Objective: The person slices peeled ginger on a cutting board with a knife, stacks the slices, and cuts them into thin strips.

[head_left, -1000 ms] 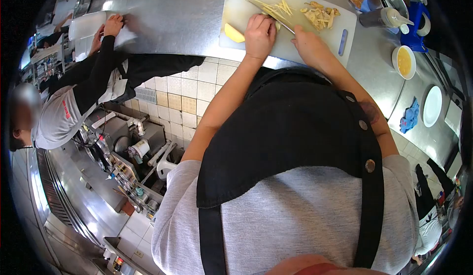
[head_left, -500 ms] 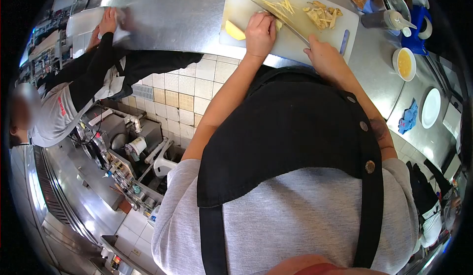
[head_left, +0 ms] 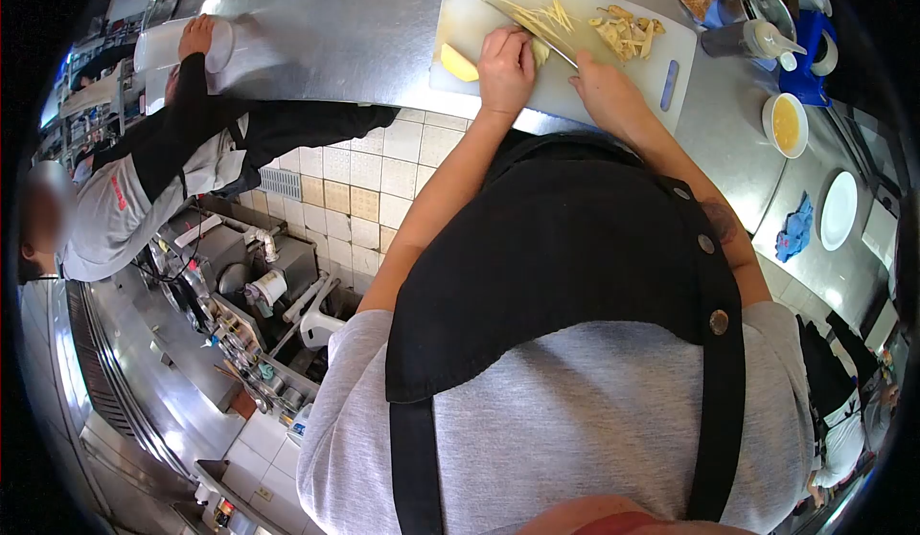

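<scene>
Left hand (head_left: 505,68) presses a ginger piece (head_left: 541,51) flat on the board (head_left: 479,13), near its front edge, fingers curled over it. Right hand (head_left: 606,90) is closed around the knife (head_left: 522,23) handle; the blade lies against the piece. Cut strips (head_left: 548,13) lie just behind.

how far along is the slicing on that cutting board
Done: thin yellow strips and a pile of cut pieces lie on the cutting board. In hand: left hand pins a piece, right hand works the knife. Left: a yellow chunk lies uncut.
</scene>
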{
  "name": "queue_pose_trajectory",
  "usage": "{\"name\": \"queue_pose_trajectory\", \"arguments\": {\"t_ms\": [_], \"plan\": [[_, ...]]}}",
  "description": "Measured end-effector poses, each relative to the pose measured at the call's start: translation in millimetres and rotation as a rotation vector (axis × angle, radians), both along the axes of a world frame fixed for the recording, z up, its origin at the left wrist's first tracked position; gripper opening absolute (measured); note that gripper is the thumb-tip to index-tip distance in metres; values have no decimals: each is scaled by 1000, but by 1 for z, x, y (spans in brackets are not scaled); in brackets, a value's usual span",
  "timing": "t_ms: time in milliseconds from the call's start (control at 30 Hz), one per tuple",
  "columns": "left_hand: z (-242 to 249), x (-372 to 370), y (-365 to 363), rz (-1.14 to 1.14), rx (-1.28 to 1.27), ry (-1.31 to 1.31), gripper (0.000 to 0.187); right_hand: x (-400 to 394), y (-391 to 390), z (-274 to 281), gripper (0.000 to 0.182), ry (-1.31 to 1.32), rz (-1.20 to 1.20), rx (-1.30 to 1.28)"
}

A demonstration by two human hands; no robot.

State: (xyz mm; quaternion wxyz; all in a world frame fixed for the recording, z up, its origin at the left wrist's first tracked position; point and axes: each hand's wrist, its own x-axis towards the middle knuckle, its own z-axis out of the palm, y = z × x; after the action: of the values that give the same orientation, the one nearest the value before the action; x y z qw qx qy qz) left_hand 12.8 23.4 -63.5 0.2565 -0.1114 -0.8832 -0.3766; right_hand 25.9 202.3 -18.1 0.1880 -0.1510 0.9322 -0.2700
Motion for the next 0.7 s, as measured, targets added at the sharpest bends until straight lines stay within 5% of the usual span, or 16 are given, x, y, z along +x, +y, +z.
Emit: {"name": "queue_pose_trajectory", "arguments": {"t_ms": [700], "plan": [[-4,-3,0,2,-54,48,6,18,21,52,27,-207,2,157]]}}
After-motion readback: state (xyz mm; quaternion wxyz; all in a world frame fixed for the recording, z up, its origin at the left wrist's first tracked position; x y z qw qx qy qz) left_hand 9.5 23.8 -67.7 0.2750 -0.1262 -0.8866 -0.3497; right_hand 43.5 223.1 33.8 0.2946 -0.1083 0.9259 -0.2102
